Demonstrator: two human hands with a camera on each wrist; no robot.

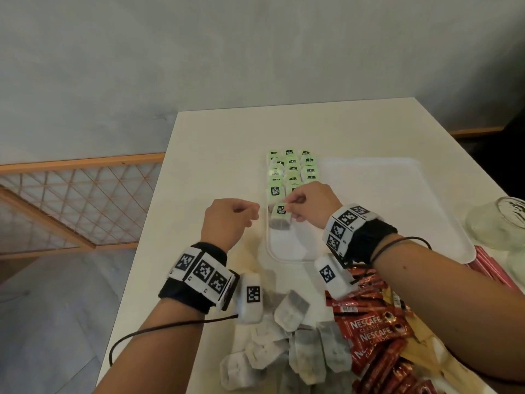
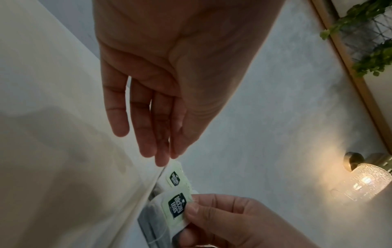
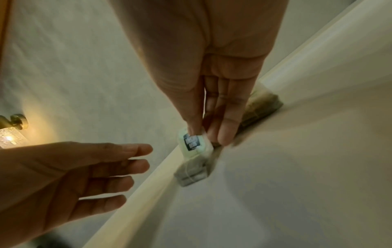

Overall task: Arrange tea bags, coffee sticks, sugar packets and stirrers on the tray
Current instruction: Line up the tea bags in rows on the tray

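Note:
A white tray (image 1: pixel 369 209) lies on the table, with rows of green-tagged tea bags (image 1: pixel 291 169) filling its left end. My right hand (image 1: pixel 288 207) pinches the green tag of one more tea bag (image 1: pixel 279 220) between thumb and fingers. It holds the bag at the near end of the left row, by the tray's left rim (image 3: pixel 148 182), and the bag's lower end touches the tray floor. In the right wrist view the tea bag (image 3: pixel 194 151) hangs below the right hand (image 3: pixel 203 132). My left hand (image 1: pixel 250 216) hovers just left of the tray, its fingers (image 2: pixel 148 134) relaxed and empty.
Near me lie a heap of loose tea bags (image 1: pixel 284 345) and red Nescafé coffee sticks (image 1: pixel 377 331). Pale flat packets (image 1: pixel 420 336) and pink sticks (image 1: pixel 494 268) sit to the right, beside a glass jar (image 1: pixel 502 220). The table's left edge (image 1: pixel 147 223) drops to the floor.

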